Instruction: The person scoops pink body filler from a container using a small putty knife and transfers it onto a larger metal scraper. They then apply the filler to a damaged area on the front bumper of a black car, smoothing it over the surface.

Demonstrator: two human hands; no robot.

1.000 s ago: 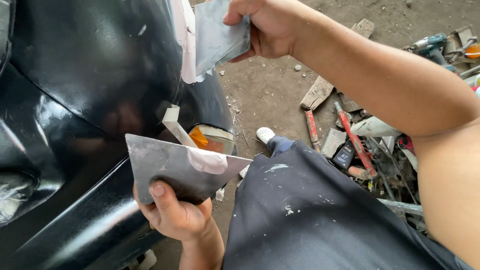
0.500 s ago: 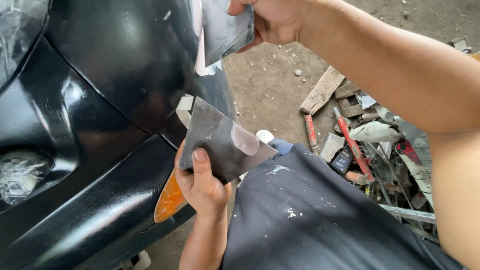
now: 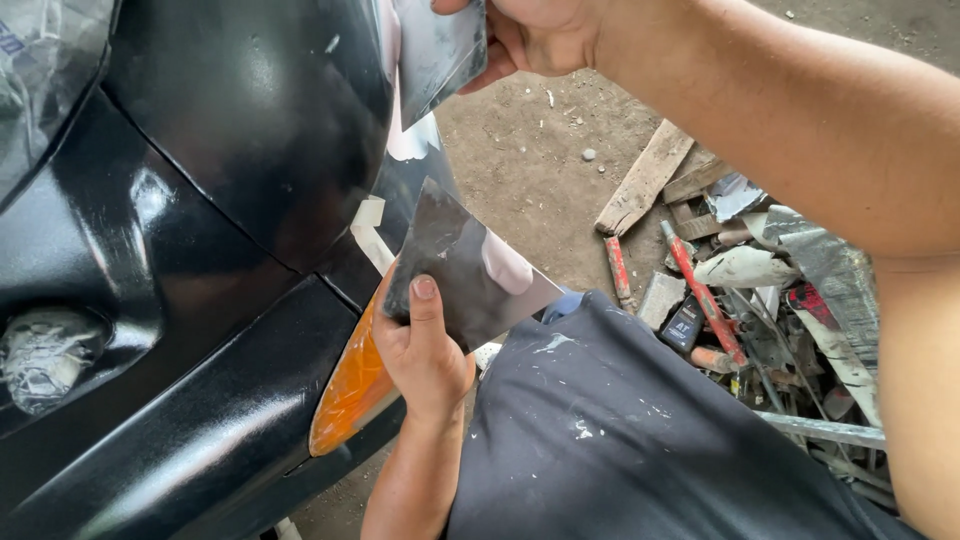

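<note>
Left hand clamps a flat grey metal putty plate; right hand pinches a grey steel spreader blade above it. Filler-spreading on the glossy black car panel seems underway. The next stroke needs the blade flat.

This was a rough car body repair yard, worked outdoors or in an open shed. The ground was bare packed dirt strewn with small stones. A black car body filled the left side, its paint glossy, with an orange side lamp and masking tape along a panel edge; a lamp lower left was wrapped in plastic. On the dirt to the right lay a heap of scrap: a wooden offcut, red-handled tools, cans and bent sheet metal. The person's dark trousers carried pale spatters of filler or paint.
</note>
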